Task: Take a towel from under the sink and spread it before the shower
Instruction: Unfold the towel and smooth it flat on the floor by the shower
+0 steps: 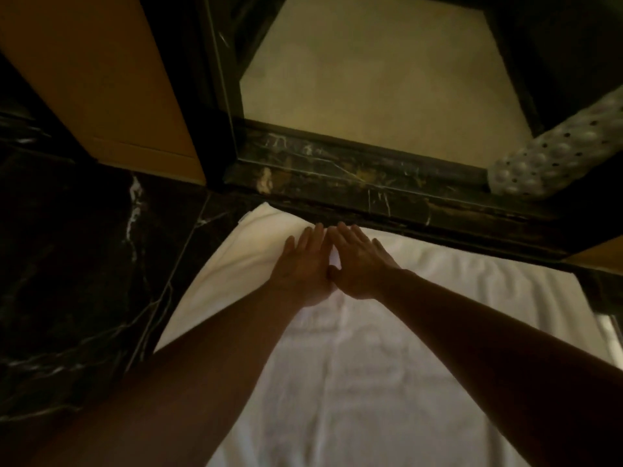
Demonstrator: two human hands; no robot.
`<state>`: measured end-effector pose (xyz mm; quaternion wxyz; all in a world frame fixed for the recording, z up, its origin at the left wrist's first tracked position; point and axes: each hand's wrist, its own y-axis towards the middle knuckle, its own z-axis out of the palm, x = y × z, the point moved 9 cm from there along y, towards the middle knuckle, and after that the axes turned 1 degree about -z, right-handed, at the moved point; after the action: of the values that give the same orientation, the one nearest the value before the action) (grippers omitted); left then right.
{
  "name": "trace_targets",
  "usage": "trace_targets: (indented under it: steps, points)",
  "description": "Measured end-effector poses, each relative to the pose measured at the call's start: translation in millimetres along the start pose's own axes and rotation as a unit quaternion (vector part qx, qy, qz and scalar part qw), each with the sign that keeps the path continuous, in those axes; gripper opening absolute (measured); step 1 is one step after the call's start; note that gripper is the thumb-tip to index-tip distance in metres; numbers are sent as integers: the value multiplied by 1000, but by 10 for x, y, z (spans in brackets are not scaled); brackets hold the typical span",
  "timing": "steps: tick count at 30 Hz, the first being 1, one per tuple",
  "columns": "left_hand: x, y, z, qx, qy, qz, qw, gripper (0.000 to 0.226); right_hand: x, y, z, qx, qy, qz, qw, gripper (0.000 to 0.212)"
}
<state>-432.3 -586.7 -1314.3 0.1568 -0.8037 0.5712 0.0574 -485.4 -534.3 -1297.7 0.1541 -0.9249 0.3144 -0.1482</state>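
Both hands — left [303,264], right [359,261] — flat, fingers spread, on the towel [387,365]; nothing gripped.

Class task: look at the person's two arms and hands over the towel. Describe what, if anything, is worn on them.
Both forearms are bare up to the picture's edge: no sleeves show. The left hand and right hand wear no gloves, and no watch, bracelet or ring is visible, though the light is dim.

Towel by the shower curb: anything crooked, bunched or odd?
Mostly flat. The white towel lies along the marble curb, both hands pressing it. Faint fold creases remain, and its far left corner looks slightly rumpled.
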Motion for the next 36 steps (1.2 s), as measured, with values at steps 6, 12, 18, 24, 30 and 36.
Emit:
trace_targets:
  steps: [6,12,18,24,30,36]
  points:
    - [64,-131,139,-12,26,39,999,81,99,-39,183,-49,33,5,998,72]
    - [190,-156,-26,-22,1,32,999,75,123,28,213,-65,43,31,996,67]
    - [375,-155,-171,-21,48,-52,997,67,238,46,265,-62,27,40,997,61]
    - [519,-190,-125,-15,37,-93,995,64,303,86,294,-56,-15,25,998,59]
    - [622,-203,-66,26,57,-109,992,74,377,58,255,-69,7,25,997,63]
    - [823,-211,-19,59,97,-151,982,81,422,-37,240,-97,19,25,995,71]
